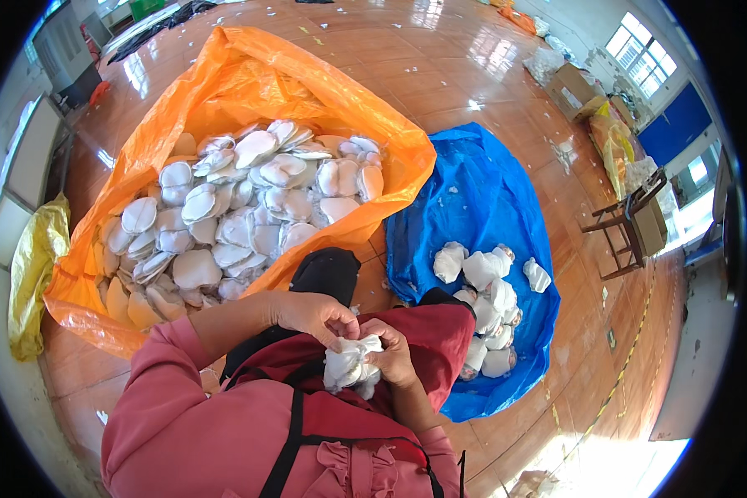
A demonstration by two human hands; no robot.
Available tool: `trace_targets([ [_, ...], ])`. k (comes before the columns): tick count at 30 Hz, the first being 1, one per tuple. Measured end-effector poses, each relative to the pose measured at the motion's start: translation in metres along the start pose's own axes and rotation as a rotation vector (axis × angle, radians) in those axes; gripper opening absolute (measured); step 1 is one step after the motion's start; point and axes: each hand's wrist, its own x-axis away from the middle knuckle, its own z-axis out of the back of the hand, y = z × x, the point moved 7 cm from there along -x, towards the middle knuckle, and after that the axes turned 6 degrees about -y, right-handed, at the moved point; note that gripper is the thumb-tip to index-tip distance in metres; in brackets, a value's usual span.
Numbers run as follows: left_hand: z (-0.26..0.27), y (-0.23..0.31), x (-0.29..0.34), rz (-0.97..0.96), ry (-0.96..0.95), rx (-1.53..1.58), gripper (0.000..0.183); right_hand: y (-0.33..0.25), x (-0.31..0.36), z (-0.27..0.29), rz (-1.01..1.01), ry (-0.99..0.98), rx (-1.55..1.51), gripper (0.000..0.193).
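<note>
Over my lap I hold a small white cloth piece, bunched up, with fluffy edges at its lower end. My left hand pinches its upper left side between thumb and fingers. My right hand is closed on its right side, fingertips close to the left ones. Ahead and to the left, an open orange plastic bag holds a heap of flat, rounded white pads. On the right, several bunched white cloth bundles lie on a blue plastic sheet.
A yellow plastic bag slumps at the left wall. A wooden chair stands on the tiled floor at the right. Farther back are a cardboard box and another yellow bag. White scraps dot the floor.
</note>
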Motion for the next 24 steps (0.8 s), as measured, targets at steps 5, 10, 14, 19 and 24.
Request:
trace_targets([
  [5, 0.002, -0.003, -0.012, 0.012, 0.209, -0.156, 0.024, 0.015, 0.011, 0.015, -0.102, 0.179, -0.166, 0.034],
  [10, 0.011, -0.003, -0.017, -0.011, 0.589, -0.504, 0.022, 0.018, 0.011, 0.023, -0.119, 0.334, -0.164, 0.036],
  [14, 0.011, -0.001, -0.015, -0.108, 0.833, -0.709, 0.02, 0.02, 0.011, 0.027, -0.189, 0.321, -0.053, 0.049],
  [19, 0.016, -0.014, -0.023, -0.099, 0.949, -0.905, 0.021, 0.016, 0.006, 0.021, -0.268, 0.257, 0.131, 0.064],
  [24, 0.023, -0.024, -0.032, -0.003, 0.717, -0.77, 0.023, 0.029, 0.014, 0.023, -0.346, 0.317, 0.12, 0.063],
])
